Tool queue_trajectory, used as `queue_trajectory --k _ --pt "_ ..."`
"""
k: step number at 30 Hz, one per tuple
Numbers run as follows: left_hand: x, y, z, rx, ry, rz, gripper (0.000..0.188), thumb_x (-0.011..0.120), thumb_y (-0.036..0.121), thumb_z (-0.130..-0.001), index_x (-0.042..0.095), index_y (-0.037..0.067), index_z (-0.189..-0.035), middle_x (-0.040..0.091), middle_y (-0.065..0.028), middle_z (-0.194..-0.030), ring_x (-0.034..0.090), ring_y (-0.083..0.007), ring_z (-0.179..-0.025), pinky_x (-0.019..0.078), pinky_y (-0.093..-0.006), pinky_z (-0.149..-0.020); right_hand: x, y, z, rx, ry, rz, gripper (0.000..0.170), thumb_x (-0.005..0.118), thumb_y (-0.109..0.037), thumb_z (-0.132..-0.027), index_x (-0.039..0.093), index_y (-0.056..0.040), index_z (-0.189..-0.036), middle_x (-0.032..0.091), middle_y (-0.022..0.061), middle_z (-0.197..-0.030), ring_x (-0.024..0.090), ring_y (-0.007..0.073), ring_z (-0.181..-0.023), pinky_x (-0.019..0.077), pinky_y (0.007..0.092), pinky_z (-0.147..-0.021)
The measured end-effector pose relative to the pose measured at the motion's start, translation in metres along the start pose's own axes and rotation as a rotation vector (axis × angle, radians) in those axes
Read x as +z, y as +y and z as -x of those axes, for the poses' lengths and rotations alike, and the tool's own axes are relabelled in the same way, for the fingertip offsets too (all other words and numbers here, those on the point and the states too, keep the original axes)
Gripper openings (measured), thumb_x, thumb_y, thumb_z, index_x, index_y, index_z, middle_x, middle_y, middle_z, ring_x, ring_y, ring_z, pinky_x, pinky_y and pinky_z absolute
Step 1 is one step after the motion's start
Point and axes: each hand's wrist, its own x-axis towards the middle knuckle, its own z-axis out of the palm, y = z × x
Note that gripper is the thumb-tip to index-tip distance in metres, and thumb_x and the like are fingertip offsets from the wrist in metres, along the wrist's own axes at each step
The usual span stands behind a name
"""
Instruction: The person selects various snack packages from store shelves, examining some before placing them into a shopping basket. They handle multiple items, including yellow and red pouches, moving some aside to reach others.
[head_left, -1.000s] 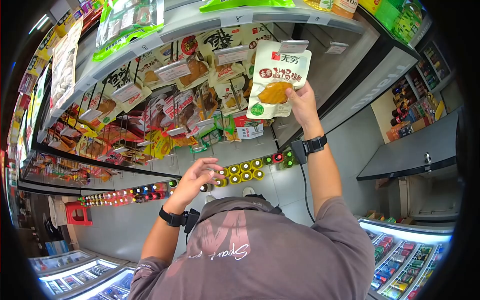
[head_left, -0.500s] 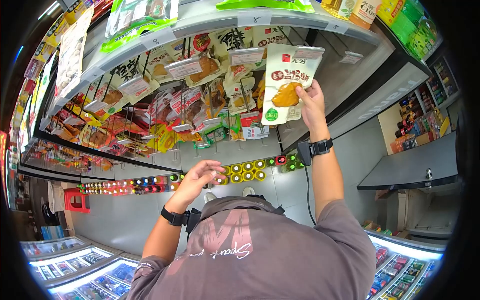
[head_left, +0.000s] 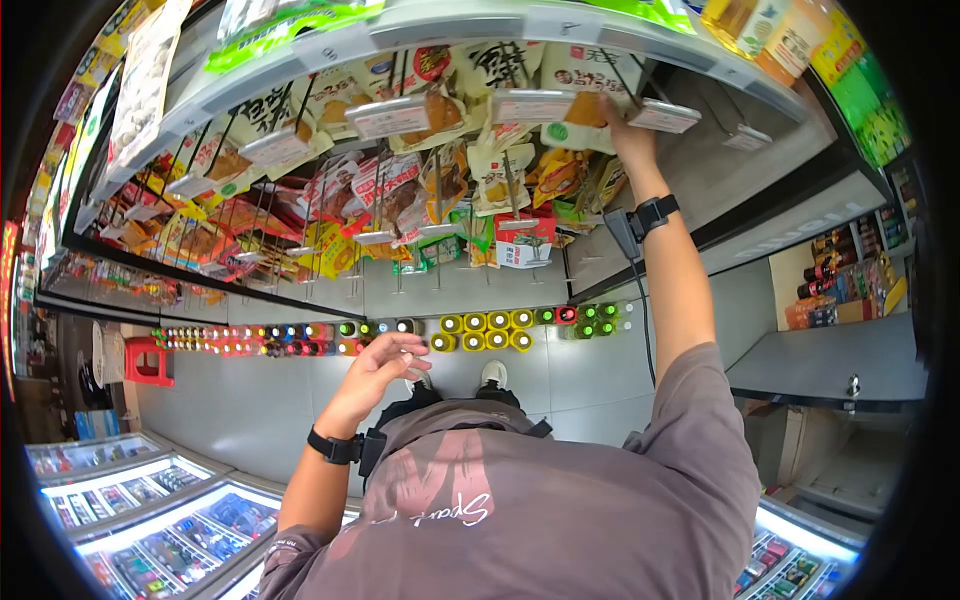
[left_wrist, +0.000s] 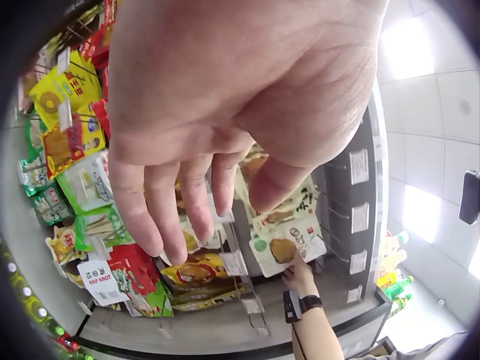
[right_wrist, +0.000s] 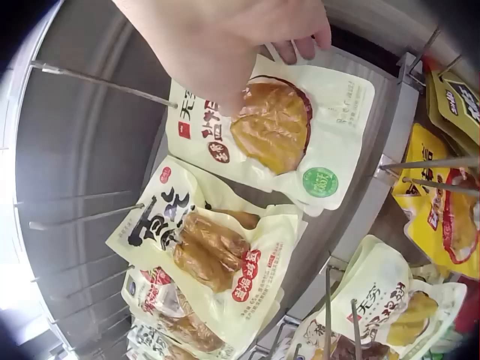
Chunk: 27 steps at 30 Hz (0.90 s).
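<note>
My right hand (head_left: 632, 140) reaches up under the shelf and pinches a cream snack pouch (head_left: 590, 75) by its side, thumb across the front. A browned piece of food and a round green mark show on the pouch front (right_wrist: 337, 112) in the right wrist view. There, a metal hook rod (right_wrist: 112, 84) runs to its top edge. Beside it hangs another cream pouch (right_wrist: 210, 251) with black lettering. My left hand (head_left: 370, 375) is held low in front of the body, fingers loosely bent and holding nothing; its palm (left_wrist: 247, 97) fills the left wrist view's top.
Price tags (head_left: 388, 117) jut out on the hook ends. Colourful snack packs (head_left: 340, 250) hang in lower rows. Yellow-capped bottles (head_left: 485, 330) line the floor by the rack. A shelf edge (head_left: 450, 25) crosses overhead; chilled cabinets (head_left: 180, 510) stand behind, and a red stool (head_left: 148, 360) at left.
My right hand has moved the pouch up and inward, from in front of the price tags to behind them among the hooks. The head view has shifted; my left hand keeps its loose pose.
</note>
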Motion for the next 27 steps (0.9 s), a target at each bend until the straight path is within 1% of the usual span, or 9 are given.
queue_trajectory --k 3,4,6,13,16,19,21,23,27 --pt "-0.025 -0.013 0.023 -0.015 0.07 0.018 0.033 0.05 0.012 -0.092 0.048 0.002 -0.123 0.058 -0.0133 -0.114 0.061 -0.0262 -0.103 0.0486 -0.0345 -0.085 0.008 0.006 0.002 -0.207 0.178 0.556 0.049 0.062 -0.043 -0.086 0.059 0.0039 -0.101 0.06 0.0228 -0.105 0.056 0.0402 -0.1 0.0447 0.0435 -0.084" --pt "-0.035 -0.017 0.032 -0.02 0.09 0.032 0.033 0.05 0.012 -0.092 0.048 0.002 -0.123 0.058 -0.0135 -0.114 0.061 -0.0262 -0.103 0.0487 -0.0345 -0.084 0.011 -0.01 0.011 -0.167 0.325 0.634 0.067 0.064 -0.054 -0.079 0.055 0.0003 -0.116 0.057 0.0245 -0.114 0.052 0.0405 -0.107 0.0389 0.0445 -0.095" --pt "-0.061 -0.029 0.049 -0.031 0.135 0.061 0.032 0.049 0.012 -0.093 0.048 0.002 -0.123 0.058 -0.0138 -0.115 0.061 -0.0257 -0.103 0.0495 -0.0347 -0.083 0.009 -0.011 0.036 -0.168 0.402 0.521 0.065 0.076 -0.035 -0.071 0.051 0.0055 -0.116 0.051 0.0302 -0.117 0.043 0.0457 -0.113 0.0321 0.0511 -0.096" --pt "-0.196 -0.11 0.125 -0.124 0.277 0.191 0.034 0.051 0.023 -0.094 0.049 0.004 -0.123 0.059 -0.0125 -0.116 0.06 -0.0238 -0.103 0.0485 -0.0343 -0.084 0.091 -0.119 0.226 0.009 0.245 -0.004 0.027 0.06 -0.008 -0.086 0.051 0.0004 -0.11 0.049 0.0097 -0.1 0.052 0.0185 -0.091 0.0441 0.0297 -0.078" --pt "-0.264 -0.17 0.162 -0.131 0.351 0.398 0.035 0.051 0.024 -0.094 0.048 0.005 -0.123 0.059 -0.0128 -0.116 0.061 -0.0245 -0.103 0.0491 -0.0354 -0.084 0.171 -0.164 0.331 0.044 -0.26 -0.055 0.01 0.055 -0.006 -0.088 0.055 -0.0027 -0.097 0.054 0.004 -0.083 0.053 0.0137 -0.078 0.0442 0.0265 -0.073" --pt "-0.334 -0.249 0.2 -0.16 0.492 0.598 0.036 0.052 0.023 -0.092 0.048 0.005 -0.123 0.059 -0.0136 -0.114 0.061 -0.0266 -0.1 0.0497 -0.0382 -0.082 0.251 -0.24 0.398 0.089 -1.2 0.105 0.024 0.06 -0.023 -0.086 0.06 -0.002 -0.099 0.062 0.0092 -0.085 0.059 0.0186 -0.075 0.0473 0.0331 -0.07" --pt "-0.37 -0.304 0.23 -0.175 0.618 0.687 0.037 0.053 0.023 -0.09 0.048 0.004 -0.122 0.06 -0.0141 -0.113 0.061 -0.0281 -0.099 0.05 -0.0402 -0.082 0.304 -0.2 0.443 0.0 -1.659 0.222 0.035 0.061 -0.034 -0.086 0.061 -0.0028 -0.102 0.065 0.0087 -0.087 0.061 0.0192 -0.077 0.0481 0.0346 -0.071" --pt "-0.4 -0.353 0.271 -0.405 0.86 0.662 0.036 0.054 0.023 -0.088 0.047 0.003 -0.117 0.057 -0.0154 -0.112 0.06 -0.0296 -0.1 0.048 -0.0434 -0.086 0.346 -0.208 0.458 0.299 -1.928 0.304 0.036 0.062 -0.037 -0.086 0.061 -0.0038 -0.1 0.065 0.0084 -0.084 0.061 0.0204 -0.078 0.0484 0.0357 -0.071" --pt "-0.434 -0.41 0.369 -0.432 1.027 0.768 0.039 0.056 0.024 -0.086 0.044 0.003 -0.117 0.056 -0.0156 -0.114 0.06 -0.0305 -0.098 0.0485 -0.0449 -0.083 0.417 -0.198 0.459 0.154 -1.782 0.462 0.028 0.061 -0.027 -0.085 0.061 0.0 -0.094 0.064 0.0094 -0.078 0.062 0.0184 -0.063 0.0496 0.0328 -0.055"
